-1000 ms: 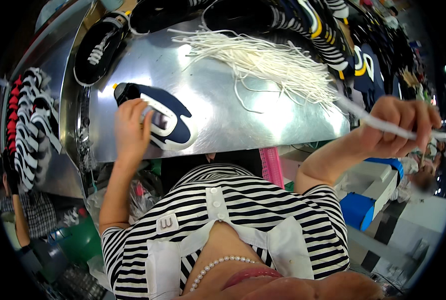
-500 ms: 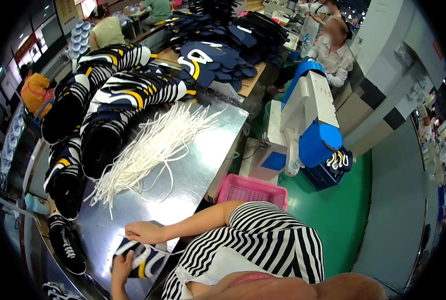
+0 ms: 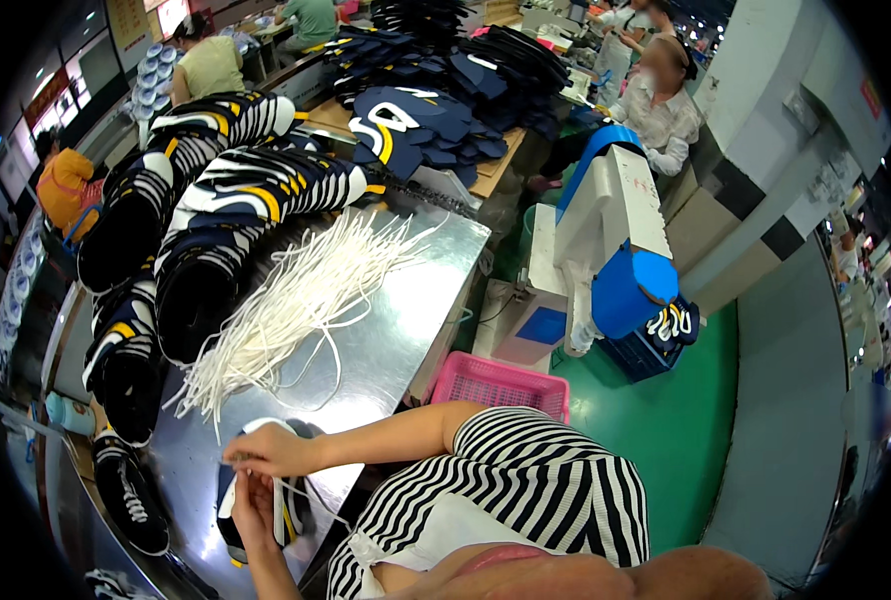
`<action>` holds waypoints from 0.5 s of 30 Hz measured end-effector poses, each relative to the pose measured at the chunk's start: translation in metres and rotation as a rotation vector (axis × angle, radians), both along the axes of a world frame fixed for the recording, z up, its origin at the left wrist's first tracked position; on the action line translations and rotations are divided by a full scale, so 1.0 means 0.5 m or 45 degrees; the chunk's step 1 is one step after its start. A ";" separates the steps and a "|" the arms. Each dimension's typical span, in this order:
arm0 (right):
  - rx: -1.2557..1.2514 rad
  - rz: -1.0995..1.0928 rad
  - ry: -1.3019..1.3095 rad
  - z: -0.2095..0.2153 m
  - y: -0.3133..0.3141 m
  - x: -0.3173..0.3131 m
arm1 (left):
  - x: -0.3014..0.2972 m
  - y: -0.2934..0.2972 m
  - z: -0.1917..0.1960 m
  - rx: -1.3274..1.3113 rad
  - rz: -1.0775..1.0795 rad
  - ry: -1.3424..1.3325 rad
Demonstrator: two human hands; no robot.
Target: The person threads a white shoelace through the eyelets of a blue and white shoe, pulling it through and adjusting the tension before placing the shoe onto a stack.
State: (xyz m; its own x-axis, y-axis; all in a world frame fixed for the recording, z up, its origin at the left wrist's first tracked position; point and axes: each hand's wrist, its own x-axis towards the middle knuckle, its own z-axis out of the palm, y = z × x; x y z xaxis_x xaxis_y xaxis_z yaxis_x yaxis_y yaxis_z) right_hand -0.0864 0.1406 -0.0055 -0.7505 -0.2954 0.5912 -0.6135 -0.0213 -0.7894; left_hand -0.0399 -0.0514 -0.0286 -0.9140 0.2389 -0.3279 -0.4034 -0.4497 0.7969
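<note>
A navy, white and yellow shoe upper (image 3: 294, 512) lies at the near edge of the metal table, partly covered by my hands. My right hand (image 3: 274, 450) is over its far end, fingertips pinched together around something too small to make out. Just below, my left hand (image 3: 253, 505) reaches up with its fingers closed near the right fingertips; what they hold is hidden. From beneath my right hand a white shoelace (image 3: 328, 505) trails across the upper toward my body. A loose bundle of white shoelaces (image 3: 296, 310) is spread beyond my hands.
Stacked shoe uppers (image 3: 256, 195) line the table's left side, with a single dark shoe (image 3: 131, 495) nearer me. Navy cut pieces (image 3: 426, 130) pile up behind. To the right are a pink basket (image 3: 501, 385), a blue-and-white machine (image 3: 621, 250) and a seated person (image 3: 656, 110).
My left hand has risen from the upper's side to meet my right fingertips. My right hand has shifted slightly left and up, and the upper has turned more upright in view.
</note>
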 end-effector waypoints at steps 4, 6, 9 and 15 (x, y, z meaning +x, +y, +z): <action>-0.355 0.343 -0.741 -0.014 -0.014 0.017 | 0.028 0.029 0.073 -0.310 0.252 0.044; -0.426 0.472 -0.837 -0.073 0.005 0.021 | 0.033 0.054 0.072 -0.380 0.301 -0.002; -0.316 0.279 -1.076 -0.007 0.046 0.036 | 0.030 0.091 0.088 -0.466 0.136 0.116; -0.130 0.311 -1.112 0.045 0.068 0.023 | 0.028 0.114 0.099 -0.373 0.233 0.189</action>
State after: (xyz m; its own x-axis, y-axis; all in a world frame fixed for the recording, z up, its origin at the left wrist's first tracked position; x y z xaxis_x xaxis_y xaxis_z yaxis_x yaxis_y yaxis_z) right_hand -0.0746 0.1745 0.0170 -0.8668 -0.4825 -0.1256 0.2322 -0.1678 -0.9581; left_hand -0.0258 0.0056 0.0209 -0.9756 -0.0174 -0.2188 -0.2078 -0.2478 0.9463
